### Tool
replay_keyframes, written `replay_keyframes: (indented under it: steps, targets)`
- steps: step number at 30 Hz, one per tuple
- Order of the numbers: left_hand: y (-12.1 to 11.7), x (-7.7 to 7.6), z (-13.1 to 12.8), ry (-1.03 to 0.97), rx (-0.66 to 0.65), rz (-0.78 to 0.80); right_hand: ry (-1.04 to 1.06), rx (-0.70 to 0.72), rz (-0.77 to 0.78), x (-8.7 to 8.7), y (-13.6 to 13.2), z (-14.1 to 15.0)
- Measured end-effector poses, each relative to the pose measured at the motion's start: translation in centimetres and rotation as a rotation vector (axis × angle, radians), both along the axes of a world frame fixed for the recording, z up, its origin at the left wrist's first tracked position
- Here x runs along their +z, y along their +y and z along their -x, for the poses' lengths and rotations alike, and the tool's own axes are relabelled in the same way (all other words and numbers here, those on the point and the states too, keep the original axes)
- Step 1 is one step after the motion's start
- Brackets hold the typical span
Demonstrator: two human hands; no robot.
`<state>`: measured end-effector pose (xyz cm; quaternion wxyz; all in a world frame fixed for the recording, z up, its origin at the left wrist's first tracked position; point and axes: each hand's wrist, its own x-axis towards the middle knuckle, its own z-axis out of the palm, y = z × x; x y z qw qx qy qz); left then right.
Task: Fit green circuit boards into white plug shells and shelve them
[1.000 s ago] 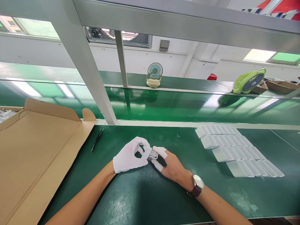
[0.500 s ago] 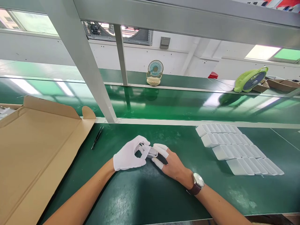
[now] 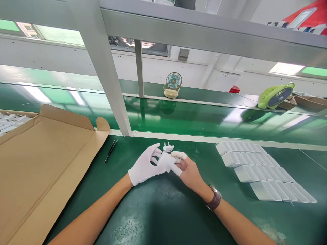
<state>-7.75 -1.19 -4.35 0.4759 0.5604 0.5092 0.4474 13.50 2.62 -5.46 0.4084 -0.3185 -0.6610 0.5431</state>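
Note:
Between my hands, over the green table, is a white plug piece (image 3: 168,148) with two metal prongs pointing away from me. A white block-like body (image 3: 165,161) sits just below it; whether the two are joined I cannot make out. My left hand (image 3: 148,164), in a white glove, grips the body from the left with thumb and fingers curled round it. From the right, my right hand (image 3: 187,170), with white covers on its fingertips, pinches the same body. Part of the piece is hidden by the fingers. Black tweezers (image 3: 111,151) lie to the left of my left hand.
An opened cardboard box (image 3: 58,146) covers the left side, with white parts (image 3: 11,121) inside. White compartment trays (image 3: 265,173) stand in overlapping rows at the right. A metal post (image 3: 112,78) rises behind the table. A small fan (image 3: 173,83) and a green fan (image 3: 276,96) stand farther back.
The held piece has been turned: its silvery face and dark end no longer show, and the prongs now point away. My right fingers have shifted round it. The camera view has tilted up.

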Motion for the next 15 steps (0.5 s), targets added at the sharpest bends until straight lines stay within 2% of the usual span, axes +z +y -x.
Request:
replay_keyframes:
  steps: [2, 5, 10, 15]
  targets:
    - [-0.3, 0.2, -0.6, 0.127, 0.088, -0.007, 0.185, 0.023, 0.271, 0.2, 0.2, 0.7]
    - [-0.9, 0.6, -1.7, 0.239, 0.155, -0.021, 0.311, 0.084, 0.525, 0.3, -0.2, 1.1]
    - [-1.4, 0.6, -2.5, 0.242, 0.159, -0.05, 0.387, 0.138, 0.703, 0.5, -1.1, 0.9]
    - [-1.4, 0.1, -2.4, 0.265, 0.2, -0.093, 0.404, 0.138, 0.755, 0.4, -1.3, 1.2]
